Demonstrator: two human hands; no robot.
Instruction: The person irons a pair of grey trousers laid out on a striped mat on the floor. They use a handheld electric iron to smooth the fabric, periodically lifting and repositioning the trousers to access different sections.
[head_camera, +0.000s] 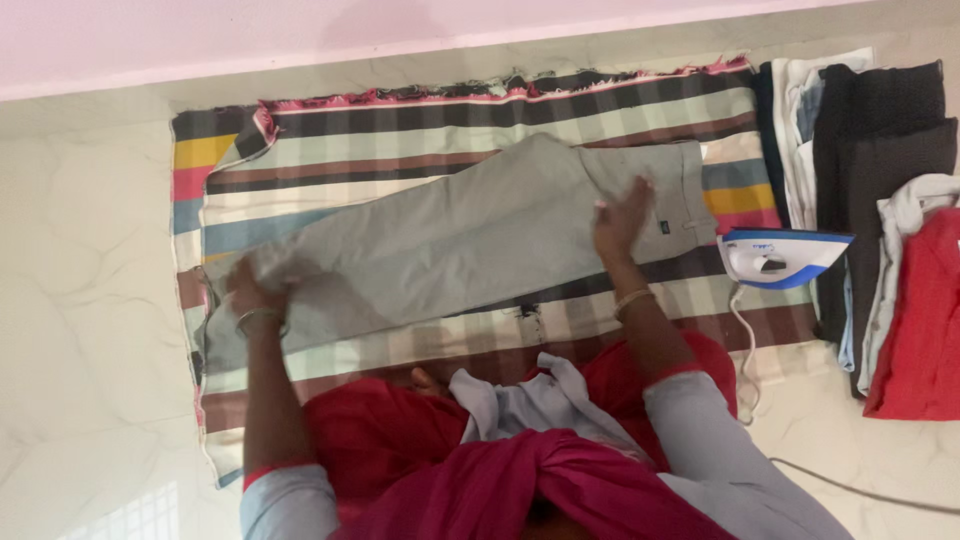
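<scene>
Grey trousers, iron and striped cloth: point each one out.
Grey trousers (470, 235), head view, middle of the leg.
Iron (775, 258), head view, its white and blue body.
Striped cloth (400, 125), head view, bare part above the trousers.

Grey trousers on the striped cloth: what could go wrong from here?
The iron stands right beside the waistband of the grey trousers, near the right hand; a sweep could knock it. Its cord trails past the person's arm and might snag. The left hand bunches the leg end, possibly creasing it.
</scene>
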